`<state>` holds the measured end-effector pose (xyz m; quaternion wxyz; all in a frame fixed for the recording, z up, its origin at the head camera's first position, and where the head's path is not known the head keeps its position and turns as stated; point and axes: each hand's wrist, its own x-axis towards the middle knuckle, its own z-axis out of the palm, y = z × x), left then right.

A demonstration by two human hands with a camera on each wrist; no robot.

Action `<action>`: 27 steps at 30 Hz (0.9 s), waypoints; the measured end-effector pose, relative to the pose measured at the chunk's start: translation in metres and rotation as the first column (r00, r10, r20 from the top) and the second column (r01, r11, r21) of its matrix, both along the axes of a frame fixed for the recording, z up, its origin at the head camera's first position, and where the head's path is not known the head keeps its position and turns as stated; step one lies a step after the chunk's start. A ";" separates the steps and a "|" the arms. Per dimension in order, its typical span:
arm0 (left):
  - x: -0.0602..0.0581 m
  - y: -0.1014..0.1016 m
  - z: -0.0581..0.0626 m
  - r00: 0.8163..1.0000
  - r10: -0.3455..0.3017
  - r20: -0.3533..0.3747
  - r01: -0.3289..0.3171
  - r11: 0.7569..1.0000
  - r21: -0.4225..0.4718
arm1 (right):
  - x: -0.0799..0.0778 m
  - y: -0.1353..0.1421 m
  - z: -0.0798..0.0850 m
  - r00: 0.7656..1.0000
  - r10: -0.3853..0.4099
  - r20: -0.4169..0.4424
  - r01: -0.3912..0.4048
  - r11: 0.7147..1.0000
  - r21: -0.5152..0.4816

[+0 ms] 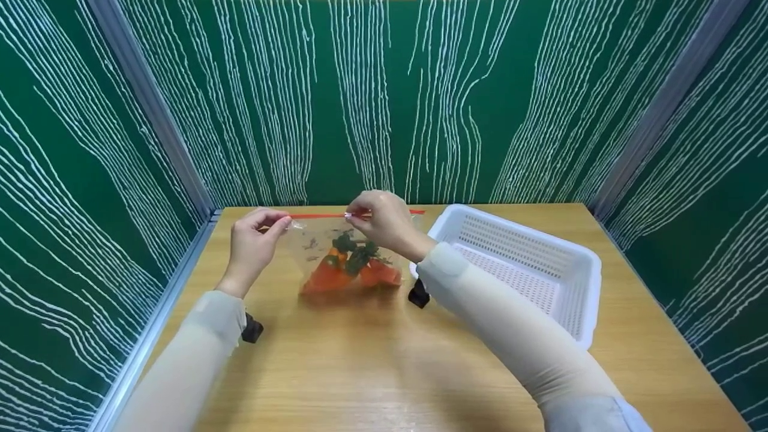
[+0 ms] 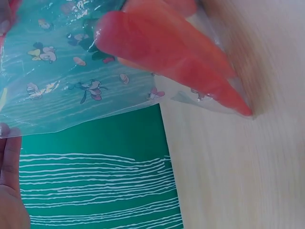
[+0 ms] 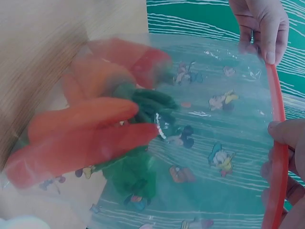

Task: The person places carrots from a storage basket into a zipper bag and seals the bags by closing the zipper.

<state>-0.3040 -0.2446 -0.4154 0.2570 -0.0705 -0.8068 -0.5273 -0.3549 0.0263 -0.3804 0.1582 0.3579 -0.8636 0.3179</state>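
Note:
A clear plastic zip bag (image 1: 312,243) with small cartoon prints hangs upright between my hands, its red zip strip (image 1: 318,215) running along the top. Inside lie several orange-red carrots (image 3: 81,121) with dark green leafy tops (image 3: 126,179), gathered at the bottom of the bag. My left hand (image 1: 252,243) pinches the bag's top left corner between thumb and fingers. With thumb and fingertips, my right hand (image 1: 387,222) pinches the zip strip near its middle, at a small pale slider (image 1: 348,215). In the left wrist view, the carrots' lower ends (image 2: 233,102) are close over the table.
A white perforated plastic basket (image 1: 585,288) stands on the wooden table (image 1: 336,372) at the right, partly behind my right forearm. Green panels with white wavy lines (image 1: 360,90) rise at the back and both sides, with metal posts at the corners.

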 end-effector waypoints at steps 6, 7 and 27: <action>0.002 -0.003 -0.001 1.000 0.003 0.020 -0.003 1.000 -0.001 | -0.001 0.009 -0.002 1.000 -0.008 0.009 0.008 1.000 -0.008; 0.002 -0.004 -0.001 1.000 0.004 0.021 -0.004 1.000 -0.002 | -0.002 0.011 -0.002 1.000 -0.009 0.011 0.009 1.000 -0.013; 0.003 -0.006 0.000 1.000 0.011 0.011 -0.011 1.000 -0.014 | -0.002 0.034 -0.002 1.000 -0.021 -0.016 0.021 1.000 -0.023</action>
